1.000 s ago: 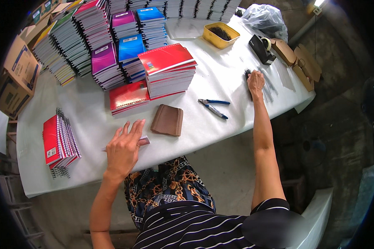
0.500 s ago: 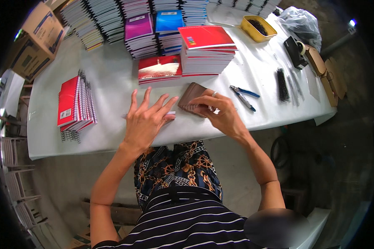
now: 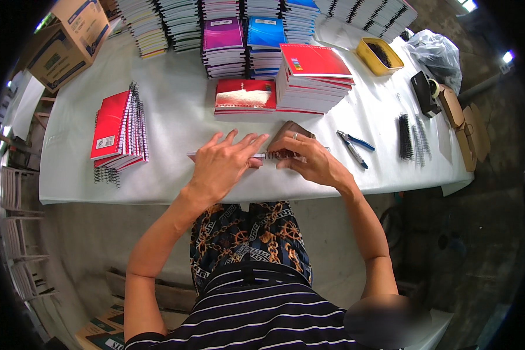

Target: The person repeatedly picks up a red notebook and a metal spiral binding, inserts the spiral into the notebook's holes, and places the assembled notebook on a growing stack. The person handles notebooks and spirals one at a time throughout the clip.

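Observation:
My left hand (image 3: 220,166) is closed on a thin notebook (image 3: 255,156), fingers over the top and thumb beneath; most of the notebook is hidden under the hand. At the notebook's right end is a dark spiral coil (image 3: 270,156), pinched by the fingers of my right hand (image 3: 318,158). The coil's near end touches or almost touches the notebook; whether it runs through any holes I cannot tell. Just behind the right fingers lies a brown block (image 3: 299,128) with rounded corners. Pliers (image 3: 354,149) with blue handles rest to the right, beside several loose coils (image 3: 406,136).
Red spiral notebooks (image 3: 112,128) are piled at the left. Red-covered stacks (image 3: 315,87) stand ahead, with purple (image 3: 223,35) and blue notebooks (image 3: 266,32) behind. Farther right are a yellow tub (image 3: 385,67), a tape dispenser (image 3: 424,93) and a plastic bag (image 3: 437,52).
My right hand has come toward the left hand, and the coil now reaches the notebook's end. The left hand keeps its hold. The whole view has shifted slightly.

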`<action>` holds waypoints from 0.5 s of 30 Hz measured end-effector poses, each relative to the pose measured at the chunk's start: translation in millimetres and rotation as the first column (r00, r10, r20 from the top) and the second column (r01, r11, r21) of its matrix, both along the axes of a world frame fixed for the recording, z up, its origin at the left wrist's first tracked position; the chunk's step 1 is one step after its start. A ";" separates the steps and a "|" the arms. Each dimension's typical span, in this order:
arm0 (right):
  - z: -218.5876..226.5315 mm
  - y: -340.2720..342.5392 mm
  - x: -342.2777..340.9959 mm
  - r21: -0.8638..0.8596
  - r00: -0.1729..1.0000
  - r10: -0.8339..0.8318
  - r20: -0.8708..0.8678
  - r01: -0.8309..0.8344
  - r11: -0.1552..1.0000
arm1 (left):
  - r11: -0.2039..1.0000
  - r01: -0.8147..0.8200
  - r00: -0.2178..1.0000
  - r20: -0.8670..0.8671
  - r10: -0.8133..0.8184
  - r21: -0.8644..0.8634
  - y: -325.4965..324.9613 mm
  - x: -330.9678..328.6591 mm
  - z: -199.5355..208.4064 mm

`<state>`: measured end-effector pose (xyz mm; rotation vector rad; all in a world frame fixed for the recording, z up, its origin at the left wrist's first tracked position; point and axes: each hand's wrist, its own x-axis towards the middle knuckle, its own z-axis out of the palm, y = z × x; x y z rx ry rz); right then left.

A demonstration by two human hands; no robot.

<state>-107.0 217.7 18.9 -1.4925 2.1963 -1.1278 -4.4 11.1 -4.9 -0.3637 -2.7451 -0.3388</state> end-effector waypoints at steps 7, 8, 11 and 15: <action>6.4 -12.0 17.7 0.110 0.988 -0.141 -0.061 0.148 0.983 | 1.000 -0.018 1.000 -0.018 0.019 0.004 4.6 0.7 3.8; 7.3 -15.4 21.3 0.052 0.977 -0.139 -0.162 0.149 0.988 | 1.000 -0.018 0.999 -0.035 0.018 -0.004 6.6 0.9 2.5; 6.2 -13.4 27.7 0.145 0.975 -0.099 -0.198 0.130 0.981 | 0.999 0.001 0.991 0.131 0.004 -0.036 5.2 0.5 7.8; 13.2 11.0 1.6 0.158 0.977 -0.146 -0.158 0.170 0.973 | 0.988 0.140 0.845 0.529 -0.085 -0.065 -2.6 2.7 30.5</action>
